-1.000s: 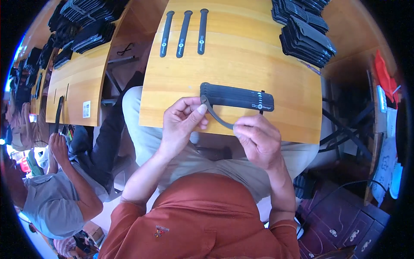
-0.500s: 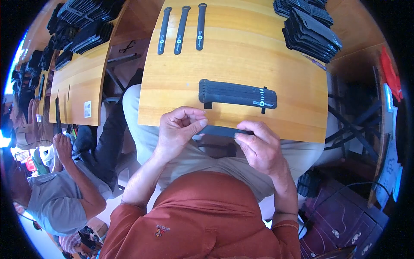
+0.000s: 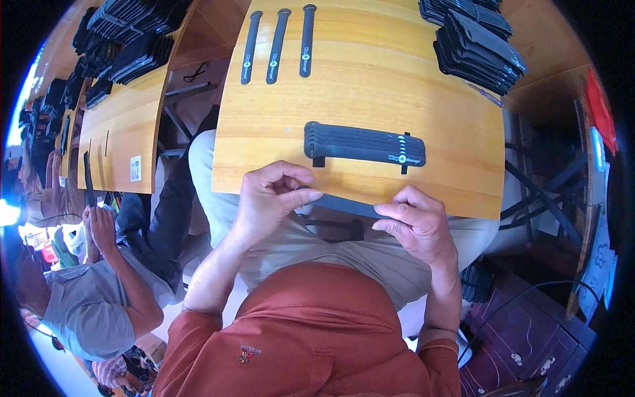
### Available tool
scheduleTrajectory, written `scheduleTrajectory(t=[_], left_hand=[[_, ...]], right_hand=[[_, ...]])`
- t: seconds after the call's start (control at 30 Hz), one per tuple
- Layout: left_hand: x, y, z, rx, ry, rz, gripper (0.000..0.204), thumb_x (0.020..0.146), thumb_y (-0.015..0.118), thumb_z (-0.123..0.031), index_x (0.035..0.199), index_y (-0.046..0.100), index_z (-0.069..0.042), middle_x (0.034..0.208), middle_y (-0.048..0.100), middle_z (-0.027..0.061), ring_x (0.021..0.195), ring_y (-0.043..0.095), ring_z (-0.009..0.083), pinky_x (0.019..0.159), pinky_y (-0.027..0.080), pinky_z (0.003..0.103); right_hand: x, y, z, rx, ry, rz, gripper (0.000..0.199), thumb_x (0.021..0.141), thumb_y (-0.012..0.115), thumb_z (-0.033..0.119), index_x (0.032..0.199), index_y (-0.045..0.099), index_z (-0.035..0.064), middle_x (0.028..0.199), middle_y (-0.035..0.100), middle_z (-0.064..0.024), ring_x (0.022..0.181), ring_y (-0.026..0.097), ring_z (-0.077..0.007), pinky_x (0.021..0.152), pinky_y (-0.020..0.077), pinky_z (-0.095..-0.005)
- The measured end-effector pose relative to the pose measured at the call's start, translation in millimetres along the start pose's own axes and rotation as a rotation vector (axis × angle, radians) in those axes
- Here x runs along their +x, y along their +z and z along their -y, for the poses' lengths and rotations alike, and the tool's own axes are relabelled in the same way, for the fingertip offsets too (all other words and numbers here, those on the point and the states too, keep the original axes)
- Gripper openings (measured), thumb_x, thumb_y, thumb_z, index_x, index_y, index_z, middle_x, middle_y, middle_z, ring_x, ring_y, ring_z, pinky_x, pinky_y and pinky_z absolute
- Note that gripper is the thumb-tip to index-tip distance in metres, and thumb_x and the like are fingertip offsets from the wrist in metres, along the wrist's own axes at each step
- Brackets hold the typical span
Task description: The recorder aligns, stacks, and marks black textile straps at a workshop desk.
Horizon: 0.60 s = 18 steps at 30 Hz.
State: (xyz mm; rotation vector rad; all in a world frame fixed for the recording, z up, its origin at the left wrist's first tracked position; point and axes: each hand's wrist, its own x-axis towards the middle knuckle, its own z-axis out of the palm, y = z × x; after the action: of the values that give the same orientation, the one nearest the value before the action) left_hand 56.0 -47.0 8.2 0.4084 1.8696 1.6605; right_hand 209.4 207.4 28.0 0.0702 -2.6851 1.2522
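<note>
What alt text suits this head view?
Both hands, left hand and right hand, hold a dark strap taut at the near edge of a wooden table. A bundle of black straps lies just beyond.

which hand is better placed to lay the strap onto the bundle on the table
Probably the right hand: it pinches the dark strap at the table edge, directly below the bundle of black straps. The left hand grips the strap's other end, left of the bundle.

Bright daylight, sharp, fisheye-bent edges
</note>
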Motion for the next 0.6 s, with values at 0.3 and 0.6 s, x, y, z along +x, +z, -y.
scheduleTrajectory(t=[0.3,0.6], left_hand=[[6,-9,-8,-0.117,-0.052,0.089,0.026,0.087,0.080,0.002,0.112,0.073,0.000,0.094,0.073,0.0026,0.081,0.068,0.0062,0.077,0.058,0.020],[10,-5,-4,0.055,-0.106,-0.044,0.013,0.091,0.080,-0.007,0.099,0.074,0.002,0.077,0.070,0.0015,0.068,0.061,0.0047,0.060,0.051,0.020]], right_hand=[[3,1,-6,0.126,0.035,-0.054,0.016,0.089,0.075,0.002,0.105,0.074,0.0000,0.089,0.067,-0.0122,0.076,0.069,-0.0260,0.067,0.0541,-0.0334],[-5,-3,-30,0.265,0.400,-0.230,0.018,0.092,0.078,0.011,0.104,0.073,-0.0016,0.087,0.073,-0.0057,0.081,0.068,-0.0103,0.070,0.0550,-0.0279]])
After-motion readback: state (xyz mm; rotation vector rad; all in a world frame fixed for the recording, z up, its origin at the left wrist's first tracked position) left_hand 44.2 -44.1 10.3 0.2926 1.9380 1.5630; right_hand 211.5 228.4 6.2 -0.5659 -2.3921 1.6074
